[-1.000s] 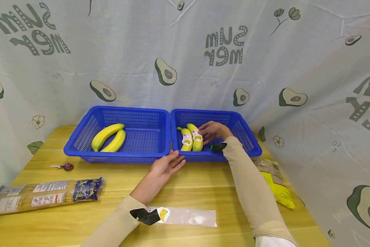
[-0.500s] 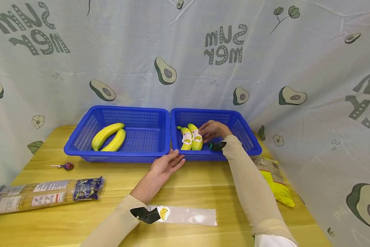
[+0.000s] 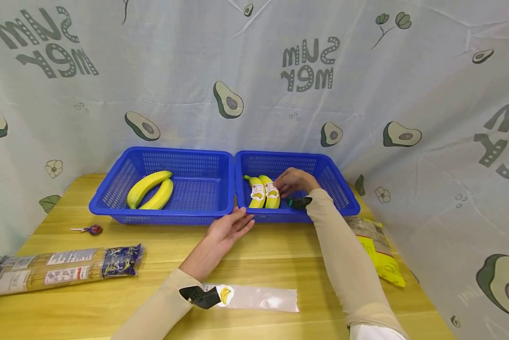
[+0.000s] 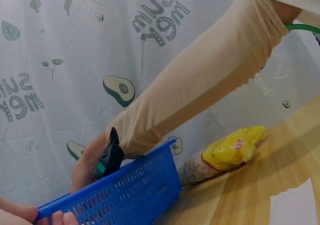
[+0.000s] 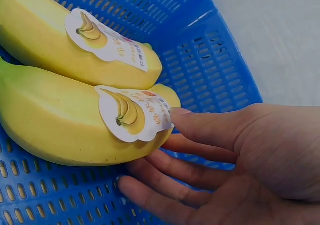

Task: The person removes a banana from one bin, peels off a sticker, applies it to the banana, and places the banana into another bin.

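Observation:
Two yellow bananas lie side by side in the right blue basket (image 3: 286, 153), each bearing a white label with a banana picture. My right hand (image 3: 297, 180) is inside the basket, holding the right-hand banana (image 5: 55, 115) near one end. Its thumb (image 5: 200, 127) presses the edge of the label (image 5: 107, 110), with the other fingers along the banana's lower side. Beside it lies the other labelled banana (image 5: 35, 25). My left hand (image 3: 224, 230) grips the basket's near left corner, thumb on the rim and fingers against the outside wall (image 4: 140, 190).
The left blue basket (image 3: 165, 212) holds two unlabelled bananas (image 3: 146, 189). A lollipop (image 3: 95, 230) and a long pasta packet (image 3: 67, 267) lie on the left. A pale strip with a banana sticker (image 3: 265, 298) lies in front, and a yellow bag (image 3: 377, 250) at right.
The right-hand banana has shifted slightly to the right and toward me under my right hand. My left hand stays at the basket corner.

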`<state>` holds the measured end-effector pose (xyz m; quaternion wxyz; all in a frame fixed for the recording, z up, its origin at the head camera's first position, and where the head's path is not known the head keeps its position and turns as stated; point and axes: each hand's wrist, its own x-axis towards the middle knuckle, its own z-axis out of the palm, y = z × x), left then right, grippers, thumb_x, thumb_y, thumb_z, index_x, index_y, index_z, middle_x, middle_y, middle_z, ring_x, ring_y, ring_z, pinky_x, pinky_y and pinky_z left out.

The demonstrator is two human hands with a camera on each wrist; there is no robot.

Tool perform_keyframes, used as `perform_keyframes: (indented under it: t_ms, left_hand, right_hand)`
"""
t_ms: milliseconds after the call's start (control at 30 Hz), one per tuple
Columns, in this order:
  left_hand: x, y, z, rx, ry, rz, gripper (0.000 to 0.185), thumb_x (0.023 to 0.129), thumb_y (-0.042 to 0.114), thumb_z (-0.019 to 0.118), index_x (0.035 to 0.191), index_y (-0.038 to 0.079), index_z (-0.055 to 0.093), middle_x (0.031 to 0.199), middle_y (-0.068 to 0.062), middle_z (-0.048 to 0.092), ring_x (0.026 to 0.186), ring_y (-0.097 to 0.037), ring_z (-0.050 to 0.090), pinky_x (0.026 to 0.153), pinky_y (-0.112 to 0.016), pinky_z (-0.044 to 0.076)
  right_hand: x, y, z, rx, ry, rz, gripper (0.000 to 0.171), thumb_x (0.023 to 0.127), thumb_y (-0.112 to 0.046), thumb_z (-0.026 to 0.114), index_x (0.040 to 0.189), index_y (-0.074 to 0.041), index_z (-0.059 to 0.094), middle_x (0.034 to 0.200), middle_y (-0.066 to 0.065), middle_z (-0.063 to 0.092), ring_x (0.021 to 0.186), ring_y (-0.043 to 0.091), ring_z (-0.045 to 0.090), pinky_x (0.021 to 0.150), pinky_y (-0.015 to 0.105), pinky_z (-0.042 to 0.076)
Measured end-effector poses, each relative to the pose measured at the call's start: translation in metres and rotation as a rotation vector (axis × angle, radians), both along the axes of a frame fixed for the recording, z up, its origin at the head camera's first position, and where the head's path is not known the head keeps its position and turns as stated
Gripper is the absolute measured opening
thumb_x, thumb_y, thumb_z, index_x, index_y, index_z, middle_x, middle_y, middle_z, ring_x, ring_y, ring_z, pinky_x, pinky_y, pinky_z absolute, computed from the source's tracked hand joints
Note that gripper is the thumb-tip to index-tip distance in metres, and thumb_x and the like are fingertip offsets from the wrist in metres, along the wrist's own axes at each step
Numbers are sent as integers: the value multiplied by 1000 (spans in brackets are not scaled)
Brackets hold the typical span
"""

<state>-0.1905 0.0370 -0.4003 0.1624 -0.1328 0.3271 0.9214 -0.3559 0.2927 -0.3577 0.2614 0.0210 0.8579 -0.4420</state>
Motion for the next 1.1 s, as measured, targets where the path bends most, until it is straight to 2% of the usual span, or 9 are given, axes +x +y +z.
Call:
perform_keyframes:
  t_ms: [167, 267, 367, 467, 533, 667, 867, 1100]
  left_hand:
    - [-2, 2, 0, -31, -23, 13, 18, 105, -8, 62, 92, 4, 62, 90, -10, 70, 92, -27, 74, 102, -46, 62]
    - [-3, 2, 0, -33, -24, 9, 18, 105, -7, 61, 92, 5, 61, 91, -11, 70, 93, -27, 74, 96, -42, 65]
    - [-2, 1, -1, -15, -13, -3, 16, 105, -8, 61, 95, 5, 63, 91, -11, 70, 93, -26, 74, 104, -46, 61]
    - [0, -1, -1, 4, 2, -15, 14, 106, -7, 60, 99, 4, 64, 92, -11, 70, 94, -26, 74, 115, -52, 53]
    - [0, -2, -1, 7, 8, -19, 13, 106, -7, 60, 101, 4, 65, 92, -11, 71, 94, -25, 74, 118, -54, 49]
    - [-1, 0, -1, 6, 2, -8, 11, 105, -8, 61, 103, 3, 63, 92, -12, 70, 93, -26, 74, 118, -53, 49]
    - [-1, 4, 0, -14, -14, 0, 10, 105, -7, 62, 105, 3, 59, 93, -12, 69, 98, -28, 72, 117, -51, 51]
    - [0, 1, -2, -12, 12, -10, 11, 106, -7, 60, 104, 3, 62, 92, -13, 70, 102, -30, 72, 119, -53, 48]
  right_hand:
    - [1, 0, 0, -6, 17, 22, 36, 109, -5, 61, 139, 16, 61, 126, 26, 72, 109, 30, 73, 113, 54, 54]
    - [1, 0, -1, -13, 18, 25, 41, 110, -4, 61, 145, 16, 56, 137, 30, 66, 115, 33, 72, 112, 52, 55]
    - [2, 0, 0, -11, 16, 28, 44, 110, -5, 60, 149, 15, 53, 142, 32, 63, 116, 34, 72, 111, 50, 56]
    - [1, 0, 0, -11, 16, 33, 43, 110, -5, 60, 148, 15, 54, 141, 31, 64, 114, 32, 72, 110, 50, 57]
    - [2, 1, 0, -20, 19, 43, 42, 110, -5, 60, 147, 16, 55, 139, 31, 65, 113, 32, 73, 111, 51, 56]
    - [4, 2, 3, -37, 28, 65, 41, 111, -3, 58, 146, 17, 54, 139, 32, 64, 116, 34, 71, 113, 54, 54]
    - [10, 2, 8, -14, 44, 89, 41, 111, -3, 55, 147, 17, 53, 143, 35, 60, 128, 44, 64, 115, 55, 53]
    - [13, -1, 12, 6, 52, 110, 43, 113, -6, 54, 149, 16, 51, 147, 36, 57, 137, 48, 58, 116, 55, 52]
